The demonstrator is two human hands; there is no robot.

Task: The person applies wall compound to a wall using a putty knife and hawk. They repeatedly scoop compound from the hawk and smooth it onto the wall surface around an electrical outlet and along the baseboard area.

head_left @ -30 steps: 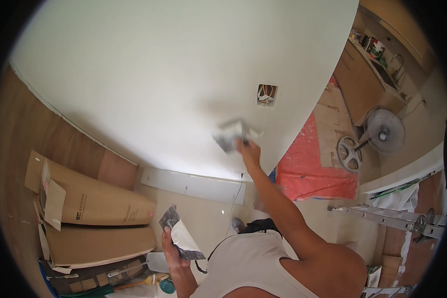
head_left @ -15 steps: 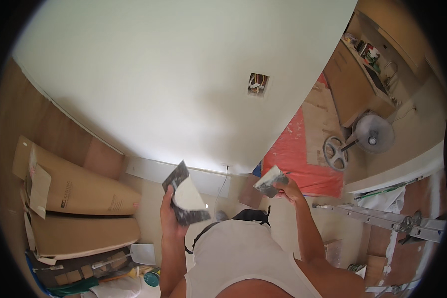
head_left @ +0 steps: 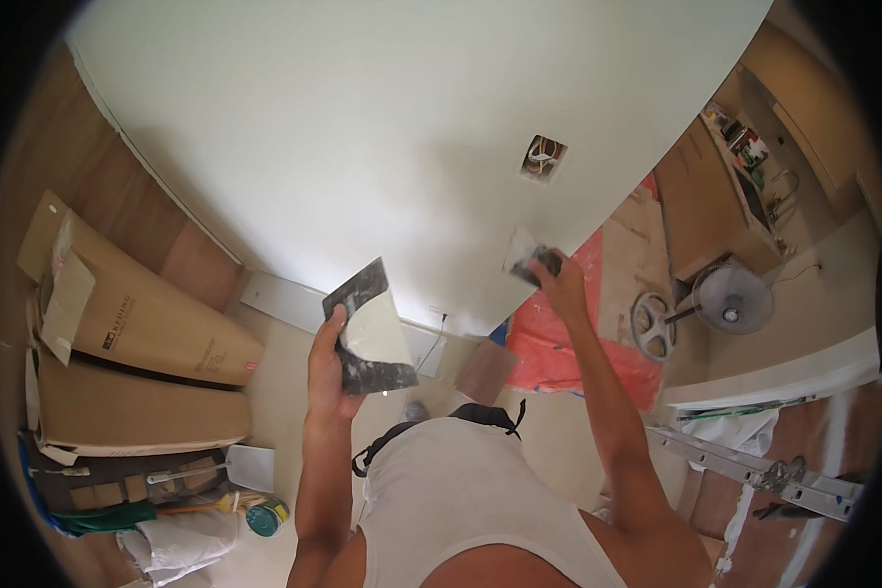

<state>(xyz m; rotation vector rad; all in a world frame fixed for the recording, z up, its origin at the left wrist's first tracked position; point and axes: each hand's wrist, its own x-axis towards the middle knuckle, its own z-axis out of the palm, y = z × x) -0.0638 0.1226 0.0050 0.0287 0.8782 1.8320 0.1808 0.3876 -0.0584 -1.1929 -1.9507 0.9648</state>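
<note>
My left hand (head_left: 329, 365) grips a dark, flat putty board (head_left: 365, 380) by its left edge. A thick patch of off-white putty (head_left: 376, 331) covers much of its face. With my right hand (head_left: 563, 284) closed round it, a wide putty knife (head_left: 525, 251) is raised in front of the pale wall (head_left: 343, 147), its blade smeared whitish. Whether the blade touches the wall I cannot tell. Above the knife, a square socket opening (head_left: 542, 158) in the wall shows loose wires.
Large cardboard boxes (head_left: 147, 407) lean at the left, near a dustpan (head_left: 252, 467) and a green-lidded tub (head_left: 264, 517). Red sheeting (head_left: 559, 338) covers floor at the right. Beyond it stand a fan (head_left: 733, 297) and kitchen cabinet (head_left: 701, 196). A metal ladder (head_left: 725, 459) lies nearer me.
My right hand has moved up and forward with the putty knife, from waist height toward the wall. My left hand has raised the putty board slightly. The view has shifted a little.
</note>
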